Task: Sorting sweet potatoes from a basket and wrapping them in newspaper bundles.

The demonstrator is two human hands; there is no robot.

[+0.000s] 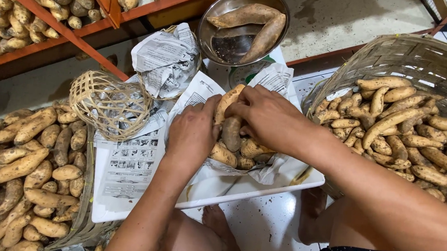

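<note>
left hand [191,134]: rests on the near side of a small pile of sweet potatoes [235,144], fingers curled loosely against it; whether it actually grips one cannot be told.
right hand [266,118]: fingers closed narrowly around the upper tuber [227,100] of the pile, apparently setting it upright among the others.
pile's place: in a small paper-lined basket [262,167] on the white tray [219,190], directly before the person; the lining likely cushions the tubers.
newspaper sheets [132,161]: grey-white, printed in black, spread flat over the tray's left part.
empty small baskets [110,104]: one bare woven, one lined with crumpled paper, just beyond the tray.
steel bowl [229,42]: holds two long tubers, beyond the pile.
large basket [421,66]: at right, tilted toward the person, tubers within reach.
left heap [27,164]: loose tubers in a wide flat basket.
</note>
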